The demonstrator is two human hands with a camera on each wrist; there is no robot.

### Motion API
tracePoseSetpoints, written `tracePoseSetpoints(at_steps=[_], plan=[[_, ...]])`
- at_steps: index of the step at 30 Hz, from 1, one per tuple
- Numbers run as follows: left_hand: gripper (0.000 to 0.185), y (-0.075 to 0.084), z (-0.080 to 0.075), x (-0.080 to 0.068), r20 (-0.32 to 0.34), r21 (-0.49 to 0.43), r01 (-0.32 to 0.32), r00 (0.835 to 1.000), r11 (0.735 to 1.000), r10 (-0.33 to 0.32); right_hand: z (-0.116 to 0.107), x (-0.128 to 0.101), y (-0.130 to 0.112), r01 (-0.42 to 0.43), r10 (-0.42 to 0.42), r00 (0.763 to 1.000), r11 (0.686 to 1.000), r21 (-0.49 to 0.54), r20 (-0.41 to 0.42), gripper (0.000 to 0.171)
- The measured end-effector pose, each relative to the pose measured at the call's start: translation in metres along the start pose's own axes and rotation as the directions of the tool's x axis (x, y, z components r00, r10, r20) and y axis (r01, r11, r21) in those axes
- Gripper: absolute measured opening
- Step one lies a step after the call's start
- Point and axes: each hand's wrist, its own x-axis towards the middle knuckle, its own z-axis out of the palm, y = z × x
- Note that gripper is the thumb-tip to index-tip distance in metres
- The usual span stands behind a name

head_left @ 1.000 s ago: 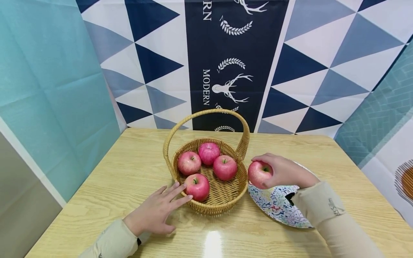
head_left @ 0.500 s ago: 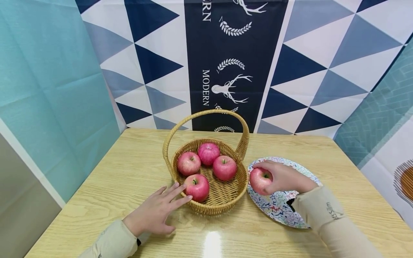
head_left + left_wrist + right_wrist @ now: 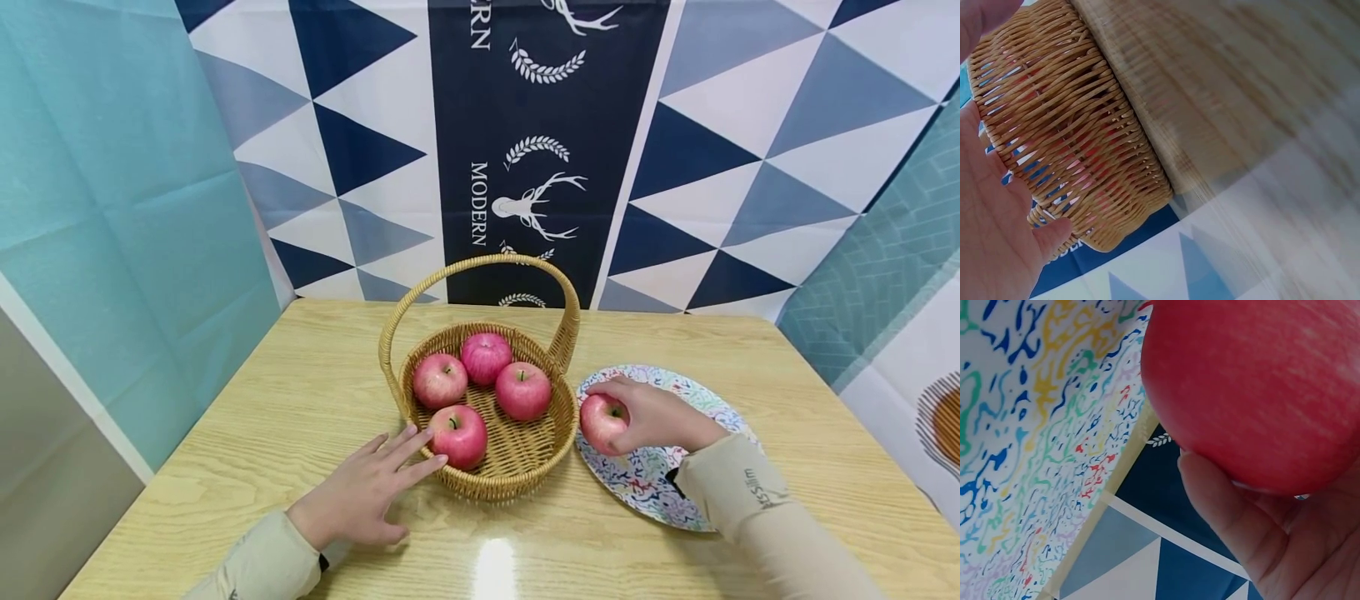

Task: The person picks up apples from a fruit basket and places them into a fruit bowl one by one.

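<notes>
My right hand (image 3: pixel 663 417) holds a red apple (image 3: pixel 602 425) above the left part of an oval plate (image 3: pixel 641 487) with a colourful squiggle pattern. In the right wrist view the thumb and palm lie against the underside of the apple (image 3: pixel 1254 394); the other fingers are hidden. A round wicker basket (image 3: pixel 517 483) with a tall arched handle stands left of the plate, with several red apples inside. My left hand (image 3: pixel 363 492) rests its spread fingers on the basket's near-left rim, beside the closest apple (image 3: pixel 459 437). From the left wrist, the woven basket wall (image 3: pixel 1072 125) shows beside the fingers.
Everything stands on a light wooden table (image 3: pixel 262 417). A patterned cloth (image 3: pixel 555 125) with triangles and deer heads hangs behind it. A teal sheet (image 3: pixel 135 192) borders the left side. The basket's handle (image 3: pixel 480 260) arches over the apples.
My right hand has come slightly lower and nearer with the apple, so more of the plate's far part shows. The left hand and the basket have kept their places.
</notes>
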Motion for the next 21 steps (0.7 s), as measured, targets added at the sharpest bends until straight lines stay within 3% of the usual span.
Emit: tracePoseSetpoints(at_steps=[12,21], plan=[[0.082,-0.003,0.002,-0.002,-0.044,0.008,-0.02,0.999,1.0,0.02,0.006,-0.005,0.009,-0.004,0.004,1.0,1.0,-0.013,-0.002,0.065],[0.08,-0.002,-0.001,0.001,0.026,-0.018,0.019,0.999,1.0,-0.019,0.006,-0.011,0.017,-0.024,0.024,1.0,1.0,-0.009,-0.008,0.067]])
